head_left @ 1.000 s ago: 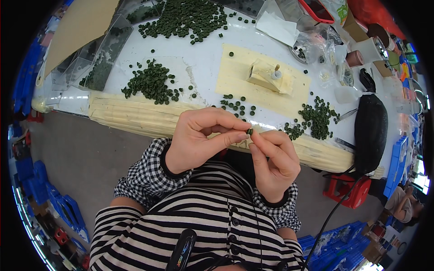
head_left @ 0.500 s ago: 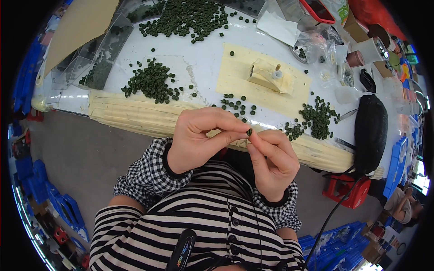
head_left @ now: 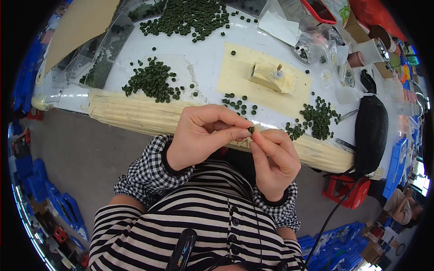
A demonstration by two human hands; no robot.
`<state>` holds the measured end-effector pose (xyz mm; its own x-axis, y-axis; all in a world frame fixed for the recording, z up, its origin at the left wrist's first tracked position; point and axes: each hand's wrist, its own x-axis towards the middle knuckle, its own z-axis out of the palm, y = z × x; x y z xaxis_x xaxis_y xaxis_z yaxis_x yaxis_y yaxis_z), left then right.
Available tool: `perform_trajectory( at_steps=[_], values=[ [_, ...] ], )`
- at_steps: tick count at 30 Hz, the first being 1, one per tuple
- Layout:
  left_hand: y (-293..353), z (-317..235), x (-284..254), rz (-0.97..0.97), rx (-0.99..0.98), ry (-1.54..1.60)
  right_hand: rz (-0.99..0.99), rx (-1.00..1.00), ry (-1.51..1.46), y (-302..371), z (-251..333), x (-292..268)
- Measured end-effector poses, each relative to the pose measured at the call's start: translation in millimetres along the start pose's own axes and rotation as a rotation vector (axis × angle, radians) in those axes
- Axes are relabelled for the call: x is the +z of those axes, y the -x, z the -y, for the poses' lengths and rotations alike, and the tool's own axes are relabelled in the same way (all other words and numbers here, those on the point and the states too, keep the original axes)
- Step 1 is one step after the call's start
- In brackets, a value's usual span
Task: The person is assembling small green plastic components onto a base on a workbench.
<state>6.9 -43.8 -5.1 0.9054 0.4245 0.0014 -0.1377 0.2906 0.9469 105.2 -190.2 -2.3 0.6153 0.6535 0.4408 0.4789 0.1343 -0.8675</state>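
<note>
A small dark green round piece (head_left: 251,129) is pinched between the thumb and forefinger of my left hand (head_left: 199,135), just over the table's near edge. From the other side, the closed fingers of my right hand (head_left: 275,158) press on the same piece; fingertips hide part of it. Beyond my fingers lies a loose group of similar green pieces (head_left: 243,107). A larger heap (head_left: 153,81) is to the left, and another pile (head_left: 318,119) lies to the right. Behind these, a cream-wrapped block with a short peg (head_left: 271,77) stands on a pale yellow sheet (head_left: 230,67).
A big heap of green pieces (head_left: 190,18) and clear plastic boxes (head_left: 101,63) are at the back left. Along the front edge runs cream padding (head_left: 131,110). A black padded object (head_left: 371,131) stands at the right, above a red stool (head_left: 348,192).
The green piece has turned slightly between my fingertips, and more of its side shows. Both hands have stayed nearly in place, with a very small shift.
</note>
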Motion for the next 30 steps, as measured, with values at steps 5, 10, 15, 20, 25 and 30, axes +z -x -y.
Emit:
perform_trajectory(
  at_steps=[5,10,15,20,25,30],
  values=[
    [0.9,-3.6,-1.1,0.002,-0.069,0.039,0.009,-0.028,0.008,-0.6,-1.2,-0.6],
    [0.8,-4.7,-0.3,0.003,-0.048,0.044,0.019,-0.029,0.01,-1.4,0.5,-1.5],
    [0.9,-4.4,-0.3,-0.006,-0.031,0.032,0.023,-0.025,0.01,-2.3,1.4,-1.4],
    [0.3,-3.0,-2.7,0.019,0.055,-0.078,0.037,-0.009,0.001,-2.7,2.5,-2.1],
    [0.0,-2.5,-5.7,0.042,0.065,-0.14,0.055,-0.027,0.045,-1.5,0.1,-2.7],
    [-1.9,-2.8,-2.0,0.034,0.074,-0.152,0.042,0.006,0.063,-1.4,0.7,-5.0]
  ],
)
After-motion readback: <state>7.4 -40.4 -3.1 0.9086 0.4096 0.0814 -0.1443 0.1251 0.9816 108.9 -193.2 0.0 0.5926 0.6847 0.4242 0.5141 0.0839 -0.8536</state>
